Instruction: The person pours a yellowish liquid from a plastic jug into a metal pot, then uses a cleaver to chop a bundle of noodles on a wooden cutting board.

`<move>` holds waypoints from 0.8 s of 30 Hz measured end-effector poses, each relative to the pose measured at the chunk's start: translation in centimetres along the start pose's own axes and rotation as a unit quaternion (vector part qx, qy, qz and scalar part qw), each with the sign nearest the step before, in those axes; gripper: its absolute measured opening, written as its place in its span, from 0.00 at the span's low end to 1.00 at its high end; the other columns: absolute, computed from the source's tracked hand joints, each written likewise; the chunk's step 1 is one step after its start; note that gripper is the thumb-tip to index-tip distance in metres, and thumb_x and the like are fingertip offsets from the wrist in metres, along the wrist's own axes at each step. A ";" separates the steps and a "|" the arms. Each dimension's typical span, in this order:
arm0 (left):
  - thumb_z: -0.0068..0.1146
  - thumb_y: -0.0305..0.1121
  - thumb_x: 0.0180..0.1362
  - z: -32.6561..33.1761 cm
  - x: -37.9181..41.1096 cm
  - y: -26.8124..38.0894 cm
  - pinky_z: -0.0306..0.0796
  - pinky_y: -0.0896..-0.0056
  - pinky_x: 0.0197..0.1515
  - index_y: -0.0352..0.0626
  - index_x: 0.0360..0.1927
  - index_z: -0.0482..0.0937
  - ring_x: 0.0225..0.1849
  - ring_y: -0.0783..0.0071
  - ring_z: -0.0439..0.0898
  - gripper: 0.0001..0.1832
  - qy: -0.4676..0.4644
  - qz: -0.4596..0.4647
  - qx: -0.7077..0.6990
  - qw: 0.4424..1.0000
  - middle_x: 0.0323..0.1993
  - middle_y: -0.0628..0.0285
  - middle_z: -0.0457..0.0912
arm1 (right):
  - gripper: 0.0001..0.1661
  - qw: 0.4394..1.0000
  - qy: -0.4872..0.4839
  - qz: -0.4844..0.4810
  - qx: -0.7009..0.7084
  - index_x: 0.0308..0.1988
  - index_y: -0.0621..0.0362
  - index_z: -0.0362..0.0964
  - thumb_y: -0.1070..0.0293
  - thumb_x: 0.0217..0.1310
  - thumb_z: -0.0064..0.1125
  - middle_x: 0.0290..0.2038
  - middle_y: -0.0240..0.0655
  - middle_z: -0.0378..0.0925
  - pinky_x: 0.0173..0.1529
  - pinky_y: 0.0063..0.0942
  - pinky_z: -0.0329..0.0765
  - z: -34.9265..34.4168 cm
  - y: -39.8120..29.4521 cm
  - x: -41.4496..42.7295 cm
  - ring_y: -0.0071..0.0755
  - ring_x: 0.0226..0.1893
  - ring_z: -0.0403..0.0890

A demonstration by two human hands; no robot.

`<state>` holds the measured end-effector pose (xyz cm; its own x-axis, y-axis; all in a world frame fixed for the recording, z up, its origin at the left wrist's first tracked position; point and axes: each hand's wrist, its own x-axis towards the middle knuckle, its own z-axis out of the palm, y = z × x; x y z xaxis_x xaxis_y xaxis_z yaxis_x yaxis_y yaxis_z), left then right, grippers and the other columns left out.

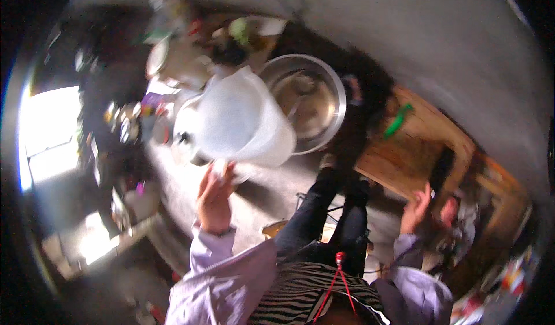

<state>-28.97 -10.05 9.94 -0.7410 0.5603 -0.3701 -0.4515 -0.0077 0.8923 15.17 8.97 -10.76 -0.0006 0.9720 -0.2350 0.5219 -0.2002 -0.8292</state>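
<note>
My left hand [215,199] is raised at the near rim of a translucent white plastic bucket [243,121]; its fingertips meet the rim, and blur hides whether they grip it. The bucket tilts with its mouth towards me. Behind it and to the right stands a wide metal basin [303,104] with a brownish inside and a blurred utensil-like shape in it. My right hand [416,210] is off to the right with its fingers apart, holding nothing, near the edge of a wooden piece of furniture [403,151].
A green object [398,121] lies on the wooden furniture. Blurred containers and household items crowd the upper left, with a pale green round thing [239,30] among them. A bright window [52,134] is at the far left. A grey wall [412,34] rises at the upper right.
</note>
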 end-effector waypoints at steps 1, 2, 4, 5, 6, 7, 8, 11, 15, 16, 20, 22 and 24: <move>0.47 0.32 0.65 0.0 -0.4 0.0 0.65 0.55 0.63 0.36 0.63 0.66 0.60 0.50 0.74 0.24 0.005 0.007 -0.003 1.000 0.56 0.41 0.75 | 0.40 0.996 0.022 -0.072 0.043 0.67 0.52 0.56 0.86 0.55 0.36 0.54 0.34 0.68 0.33 0.15 0.71 0.5 -0.8 0.6 0.25 0.48 0.73; 0.46 0.31 0.64 -1.5 -1.0 -1.0 0.61 0.47 0.67 0.35 0.64 0.65 0.60 0.46 0.73 0.24 -0.031 0.037 -0.006 0.999 0.57 0.39 0.73 | 0.39 0.994 0.034 -0.095 0.036 0.68 0.52 0.56 0.85 0.55 0.37 0.53 0.33 0.68 0.33 0.14 0.71 1.0 -3.0 1.5 0.26 0.49 0.73; 0.47 0.29 0.63 -1.1 -1.4 -1.2 0.54 0.41 0.70 0.35 0.64 0.64 0.62 0.44 0.70 0.25 -0.067 0.045 -0.029 0.996 0.57 0.38 0.73 | 0.31 0.991 0.069 -0.074 0.090 0.67 0.54 0.56 0.77 0.65 0.41 0.48 0.31 0.70 0.29 0.13 0.68 1.4 -5.0 2.6 0.18 0.33 0.70; 0.48 0.29 0.63 -1.3 -1.3 -1.3 0.50 0.41 0.71 0.35 0.64 0.64 0.63 0.42 0.69 0.25 -0.080 0.032 -0.059 0.995 0.58 0.40 0.72 | 0.26 0.981 0.100 -0.107 0.128 0.64 0.55 0.58 0.68 0.68 0.43 0.47 0.31 0.71 0.28 0.13 0.68 2.1 -6.4 3.3 0.16 0.30 0.68; 0.47 0.30 0.65 0.6 -1.4 -1.0 0.47 0.42 0.73 0.34 0.64 0.63 0.65 0.40 0.66 0.24 -0.104 0.036 -0.030 0.993 0.61 0.41 0.69 | 0.24 0.968 0.123 -0.144 0.164 0.62 0.56 0.61 0.58 0.71 0.45 0.46 0.30 0.72 0.27 0.13 0.68 2.8 -7.9 3.8 0.13 0.27 0.65; 0.47 0.31 0.67 0.2 -0.5 -1.5 0.48 0.42 0.73 0.34 0.62 0.64 0.66 0.42 0.64 0.22 -0.131 0.034 -0.042 0.990 0.62 0.43 0.67 | 0.23 0.969 0.147 -0.136 0.144 0.60 0.57 0.62 0.57 0.71 0.45 0.47 0.32 0.73 0.28 0.16 0.70 3.0 -8.5 4.2 0.14 0.26 0.66; 0.46 0.31 0.67 1.6 0.2 -1.4 0.50 0.45 0.72 0.33 0.62 0.64 0.66 0.46 0.64 0.22 -0.174 0.017 -0.056 0.983 0.63 0.44 0.67 | 0.24 0.969 0.143 -0.173 0.100 0.62 0.57 0.61 0.60 0.71 0.43 0.52 0.37 0.73 0.39 0.22 0.74 3.8 -6.2 4.6 0.21 0.35 0.73; 0.40 0.35 0.71 0.2 1.2 -2.3 0.55 0.61 0.70 0.35 0.68 0.56 0.66 0.57 0.63 0.25 -0.247 -0.066 -0.074 0.964 0.66 0.49 0.62 | 0.27 0.965 -0.019 -0.261 -0.016 0.62 0.53 0.62 0.71 0.64 0.46 0.61 0.42 0.64 0.53 0.31 0.70 7.3 -2.6 6.0 0.36 0.54 0.66; 0.47 0.36 0.68 7.1 1.7 -2.7 0.64 0.64 0.62 0.39 0.67 0.59 0.60 0.58 0.71 0.27 -0.321 -0.018 0.063 0.945 0.61 0.46 0.70 | 0.21 0.968 -0.091 -0.215 -0.096 0.55 0.48 0.72 0.74 0.62 0.50 0.50 0.41 0.77 0.51 0.36 0.76 3.7 -5.7 4.5 0.42 0.50 0.79; 0.55 0.39 0.65 6.7 1.2 -4.3 0.67 0.64 0.56 0.35 0.62 0.65 0.54 0.60 0.76 0.27 -0.229 -0.008 0.106 0.968 0.54 0.48 0.76 | 0.20 0.982 -0.119 -0.135 -0.064 0.53 0.48 0.73 0.73 0.62 0.51 0.47 0.38 0.79 0.48 0.35 0.78 2.0 -7.1 2.8 0.40 0.45 0.81; 0.60 0.37 0.59 16.1 -0.2 -4.7 0.69 0.67 0.51 0.33 0.53 0.74 0.47 0.64 0.78 0.22 -0.323 -0.040 0.202 0.924 0.46 0.55 0.80 | 0.20 0.983 -0.066 -0.169 0.016 0.54 0.49 0.72 0.71 0.60 0.57 0.48 0.38 0.80 0.47 0.34 0.79 -2.5 -10.3 0.1 0.44 0.45 0.82; 0.59 0.36 0.58 21.6 -1.3 -4.9 0.68 0.69 0.49 0.33 0.47 0.76 0.43 0.67 0.78 0.18 -0.416 -0.099 0.211 0.879 0.41 0.57 0.81 | 0.22 0.976 -0.037 -0.211 0.033 0.55 0.52 0.70 0.73 0.60 0.58 0.44 0.40 0.79 0.43 0.34 0.79 -5.3 -12.4 -0.9 0.45 0.42 0.82; 0.59 0.36 0.58 25.7 -3.7 -6.2 0.68 0.72 0.47 0.34 0.43 0.77 0.41 0.69 0.78 0.16 -0.429 -0.091 0.199 0.877 0.37 0.58 0.82 | 0.20 0.965 -0.022 -0.256 0.060 0.53 0.56 0.70 0.73 0.60 0.58 0.39 0.40 0.77 0.41 0.35 0.78 -7.5 -14.5 -1.7 0.44 0.37 0.80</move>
<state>-10.63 9.20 12.38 0.0481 0.9400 -0.3379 -0.1882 0.3407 0.9211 13.99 11.13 5.50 -0.2688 0.9419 0.2013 0.3414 0.2886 -0.8945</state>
